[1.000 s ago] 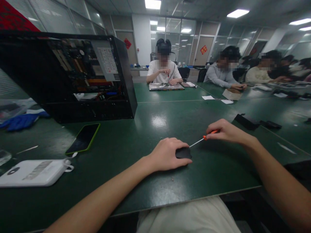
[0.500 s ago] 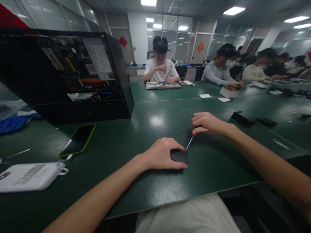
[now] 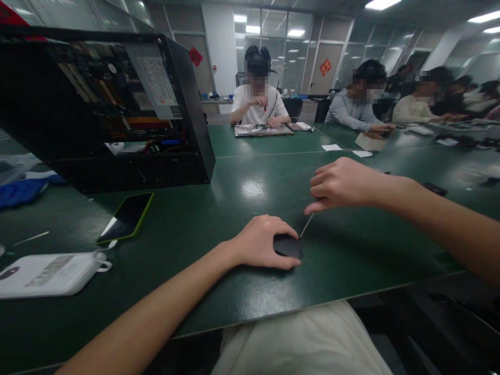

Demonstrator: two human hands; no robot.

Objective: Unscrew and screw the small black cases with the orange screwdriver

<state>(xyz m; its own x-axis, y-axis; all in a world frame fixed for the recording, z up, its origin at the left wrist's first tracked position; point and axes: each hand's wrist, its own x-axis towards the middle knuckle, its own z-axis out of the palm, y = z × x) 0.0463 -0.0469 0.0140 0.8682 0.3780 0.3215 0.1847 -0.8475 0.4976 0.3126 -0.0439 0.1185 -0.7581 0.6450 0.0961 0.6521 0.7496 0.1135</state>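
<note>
From my head camera, my left hand (image 3: 261,242) has its fingers parted around a flat, dark-grey rectangular piece (image 3: 287,246) on the glossy green table (image 3: 250,294), thumb and forefinger along opposite edges. My right hand (image 3: 339,185), fingers curled tight, grips a tool with a thin, straight silver shaft (image 3: 307,225); its tip is at the piece's far right corner.

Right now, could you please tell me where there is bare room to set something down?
Bare tabletop shows between the phone and the left hand, and between the computer case and the right hand. The left side is crowded: the white device, phone and blue item share it with the computer case. Both hands crowd the black piece.
</note>
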